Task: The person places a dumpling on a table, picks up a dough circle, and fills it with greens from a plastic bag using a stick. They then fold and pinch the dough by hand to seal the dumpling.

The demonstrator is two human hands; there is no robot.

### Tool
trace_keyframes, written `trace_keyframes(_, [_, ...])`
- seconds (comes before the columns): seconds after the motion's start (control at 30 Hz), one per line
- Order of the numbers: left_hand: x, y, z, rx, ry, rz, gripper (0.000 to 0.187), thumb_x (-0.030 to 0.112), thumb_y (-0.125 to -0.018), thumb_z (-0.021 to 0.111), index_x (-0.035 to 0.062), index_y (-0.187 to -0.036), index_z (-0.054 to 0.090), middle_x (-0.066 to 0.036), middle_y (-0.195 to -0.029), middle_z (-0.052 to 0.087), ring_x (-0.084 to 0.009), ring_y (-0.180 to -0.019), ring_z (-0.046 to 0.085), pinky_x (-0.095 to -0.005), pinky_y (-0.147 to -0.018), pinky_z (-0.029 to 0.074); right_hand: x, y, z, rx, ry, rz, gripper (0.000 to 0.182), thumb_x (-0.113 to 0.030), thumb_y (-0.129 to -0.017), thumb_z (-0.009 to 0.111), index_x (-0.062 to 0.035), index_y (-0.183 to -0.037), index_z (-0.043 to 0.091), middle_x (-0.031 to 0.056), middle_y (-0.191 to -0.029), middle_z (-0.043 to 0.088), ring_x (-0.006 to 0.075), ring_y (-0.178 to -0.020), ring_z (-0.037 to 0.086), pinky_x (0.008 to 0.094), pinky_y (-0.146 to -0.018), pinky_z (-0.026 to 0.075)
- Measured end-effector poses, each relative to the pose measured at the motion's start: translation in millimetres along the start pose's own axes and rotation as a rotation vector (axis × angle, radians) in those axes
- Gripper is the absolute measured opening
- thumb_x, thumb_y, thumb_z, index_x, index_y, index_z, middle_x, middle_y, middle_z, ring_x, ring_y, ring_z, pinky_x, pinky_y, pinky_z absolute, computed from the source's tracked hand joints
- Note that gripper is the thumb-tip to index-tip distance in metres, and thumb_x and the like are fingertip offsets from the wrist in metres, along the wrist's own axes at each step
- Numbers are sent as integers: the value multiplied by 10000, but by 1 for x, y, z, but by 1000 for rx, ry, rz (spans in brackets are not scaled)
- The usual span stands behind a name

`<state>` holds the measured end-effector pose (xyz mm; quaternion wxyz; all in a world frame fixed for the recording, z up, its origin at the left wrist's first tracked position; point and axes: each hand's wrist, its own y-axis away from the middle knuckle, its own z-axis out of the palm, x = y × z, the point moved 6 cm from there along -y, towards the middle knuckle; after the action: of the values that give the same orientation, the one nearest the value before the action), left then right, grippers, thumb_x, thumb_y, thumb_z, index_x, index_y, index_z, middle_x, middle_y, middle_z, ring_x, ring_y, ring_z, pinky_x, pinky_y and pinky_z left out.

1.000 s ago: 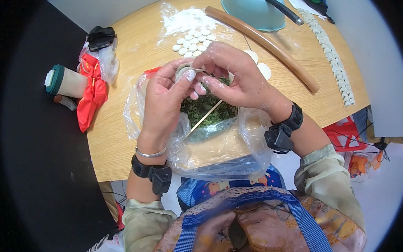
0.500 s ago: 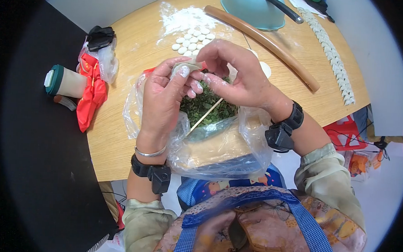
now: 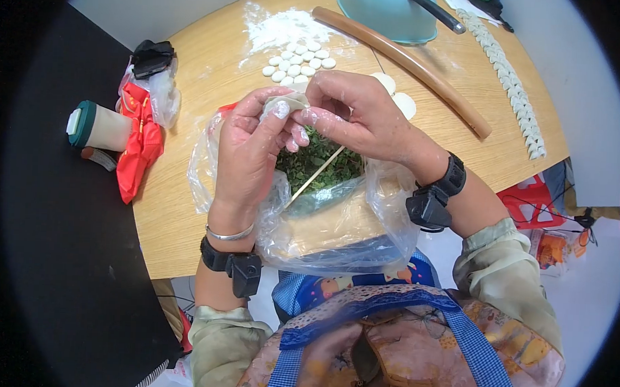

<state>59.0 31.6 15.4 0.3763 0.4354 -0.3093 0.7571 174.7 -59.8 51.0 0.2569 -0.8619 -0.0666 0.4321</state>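
A folded dumpling [image 3: 287, 104] sits in my left hand [image 3: 249, 140], its pale edge held between thumb and curled fingers. The thumb is dusted with flour. My right hand [image 3: 367, 117] pinches the right end of the dumpling's edge with thumb and forefinger. Just below both hands lies chopped green filling [image 3: 318, 160] in a container lined with a clear plastic bag [image 3: 274, 233]. A thin wooden stick [image 3: 315, 176] leans across the filling. Two rolled wrappers [image 3: 404, 106] lie on the table beyond my right hand, one partly behind the other.
Several small dough discs [image 3: 302, 60] lie by a flour patch [image 3: 281, 32]. A rolling pin [image 3: 403, 67] slants across the table near an overturned-looking teal basin [image 3: 388, 19]. A long row of finished dumplings [image 3: 506, 84] runs along the right. A green-lidded jar [image 3: 104, 126] and red bag [image 3: 141, 140] are left.
My right thumb and forefinger have closed onto the dumpling's edge, and the right-hand fingers have curled in lower. My left hand has barely moved.
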Motion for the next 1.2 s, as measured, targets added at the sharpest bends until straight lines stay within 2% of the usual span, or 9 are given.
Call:
trace_keyframes(0.2, [-1,0,0,-12,-4,-5,238,142,-968,577,-5,-1155,578,-99,-922,676,-121,-725,624,-214,-624,487,-2,0,0,39,49,-87,203,-205,-904,609,-26,-832,545,147,-728,562,334,-688,568,396,-619,450])
trace_keyframes(0.4, [-3,0,0,-13,1,-12,239,145,-968,577,-3,-1155,573,-99,-922,676,-122,-727,623,-213,-627,486,-4,0,0,42,136,-149,170,-179,-899,595,-27,-854,535,156,-753,547,366,-724,561,411,-638,449])
trace_keyframes(0.53, [-2,0,1,-9,-14,-3,236,139,-967,578,-3,-1155,567,-88,-914,672,-118,-726,620,-213,-627,482,-4,0,-3,54,123,-173,200,-204,-888,622,-31,-842,533,144,-729,544,336,-682,560,396,-610,447])
trace_keyframes(0.6, [-2,0,1,-15,-28,-2,231,135,-966,577,-4,-1150,569,-82,-912,669,-114,-727,619,-213,-627,481,-4,0,-5,9,21,-64,218,-183,-885,645,-30,-796,518,79,-688,474,205,-592,465,312,-535,381])
trace_keyframes(0.7, [-2,0,2,-26,-62,-1,219,126,-966,575,-5,-1142,573,-72,-910,665,-105,-727,615,-212,-628,479,-3,-1,-6,5,80,-77,269,-264,-853,683,-44,-811,534,103,-680,533,255,-595,536,352,-541,428])
trace_keyframes(0.83, [-4,0,3,-72,-133,5,201,115,-967,568,-1,-1130,583,-68,-915,661,-98,-728,608,-211,-633,477,-2,0,-4,-17,110,-79,238,-241,-855,671,-48,-813,538,109,-690,542,270,-610,549,359,-547,430])
trace_keyframes(1.0, [-2,1,5,-38,-171,1,187,97,-964,564,5,-1125,585,-68,-917,660,-93,-728,603,-211,-638,476,-4,0,-1,68,148,-264,178,-193,-853,656,-51,-818,554,113,-701,558,301,-632,566,385,-562,443])
trace_keyframes(1.1, [0,0,5,-35,-169,13,179,87,-961,564,5,-1119,585,-66,-922,658,-91,-729,602,-211,-640,476,-6,-1,-2,90,167,-288,189,-196,-857,658,-49,-802,555,101,-694,554,297,-631,564,381,-559,445])
trace_keyframes(1.2, [0,1,5,-40,-162,29,172,82,-958,566,6,-1112,583,-60,-921,651,-89,-729,601,-209,-637,476,-9,-1,-6,18,105,-187,207,-210,-855,663,-50,-784,552,97,-683,547,294,-618,559,373,-551,440])
